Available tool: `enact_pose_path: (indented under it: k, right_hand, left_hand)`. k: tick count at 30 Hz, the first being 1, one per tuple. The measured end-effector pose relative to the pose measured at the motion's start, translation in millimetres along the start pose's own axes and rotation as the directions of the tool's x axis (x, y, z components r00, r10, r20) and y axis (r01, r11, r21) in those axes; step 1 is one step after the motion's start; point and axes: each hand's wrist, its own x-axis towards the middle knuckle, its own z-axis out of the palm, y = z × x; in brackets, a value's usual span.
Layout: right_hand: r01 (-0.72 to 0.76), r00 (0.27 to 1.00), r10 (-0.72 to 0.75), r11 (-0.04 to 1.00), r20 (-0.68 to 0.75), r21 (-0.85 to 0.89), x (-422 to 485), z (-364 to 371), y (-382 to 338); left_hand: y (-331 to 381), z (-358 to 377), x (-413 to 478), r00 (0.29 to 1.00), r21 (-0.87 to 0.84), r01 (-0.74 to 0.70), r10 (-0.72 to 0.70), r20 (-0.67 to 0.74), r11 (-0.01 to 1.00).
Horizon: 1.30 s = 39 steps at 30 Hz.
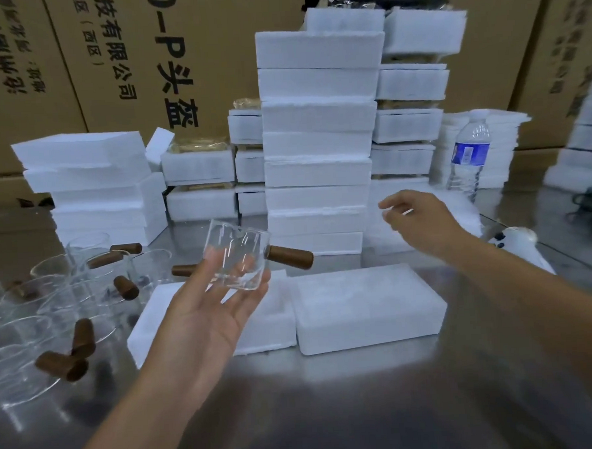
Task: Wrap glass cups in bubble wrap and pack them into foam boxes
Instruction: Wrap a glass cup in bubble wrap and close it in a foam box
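Note:
My left hand is raised palm up over the table and holds a clear glass cup between thumb and fingers. The cup's brown wooden handle sticks out to the right. Under that hand lies an open white foam box, and a closed foam box sits right beside it. My right hand reaches out to the right with loosely bent fingers and holds nothing. It hovers over a pile of white wrapping sheets.
Several more glass cups with brown handles crowd the table's left side. Tall stacks of white foam boxes line the back, with cardboard cartons behind. A water bottle stands back right, and a white object lies beside my right forearm.

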Motion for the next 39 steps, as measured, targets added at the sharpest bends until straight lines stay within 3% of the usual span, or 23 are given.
enact_pose_path:
  k: [3,9,14,18,21,24,28,32,36,39]
  right_hand:
    - [-0.036,0.997,0.020,0.972,-0.072,-0.232,22,-3,36]
    - [-0.052,0.993,0.107,0.752,0.043,-0.657,27,10,71]
    - [-0.070,0.998,0.052,0.677,-0.047,-0.733,27,18,72]
    - [-0.064,0.998,0.024,0.673,-0.065,-0.737,27,18,70]
    - [-0.079,0.996,0.020,0.715,-0.092,-0.695,24,15,66]
    - [-0.157,0.975,0.031,0.800,-0.222,-0.578,20,9,57]
    - [-0.265,0.903,0.170,0.944,-0.396,-0.199,18,-9,29]
    - [-0.158,0.917,0.190,0.981,-0.351,0.116,6,-17,-9]
    - [0.141,0.955,-0.076,0.967,-0.286,0.212,-41,3,-50]
    - [0.356,0.934,-0.351,0.917,-0.058,0.179,-81,26,-72]
  left_hand:
    - [0,-1,1,1.000,0.002,-0.003,0.003,0.011,1.000]
    - [-2,-5,6,0.999,-0.033,-0.022,0.023,0.038,0.999]
    - [-5,-5,7,0.999,-0.007,-0.017,0.017,0.048,1.000]
    - [-5,-4,6,0.998,-0.018,-0.024,0.025,0.059,1.000]
    - [-6,-3,4,0.999,-0.034,-0.031,0.032,0.024,0.999]
    - [-6,-3,4,0.999,-0.037,-0.025,0.026,0.018,0.999]
    - [-4,-2,3,1.000,-0.086,-0.007,0.008,0.019,0.996]
    - [0,2,1,0.999,-0.158,-0.023,0.016,-0.046,0.987]
    - [8,5,-3,0.999,-0.244,-0.017,0.007,-0.044,0.970]
    - [15,5,-8,0.999,-0.376,0.016,-0.028,-0.027,0.927]
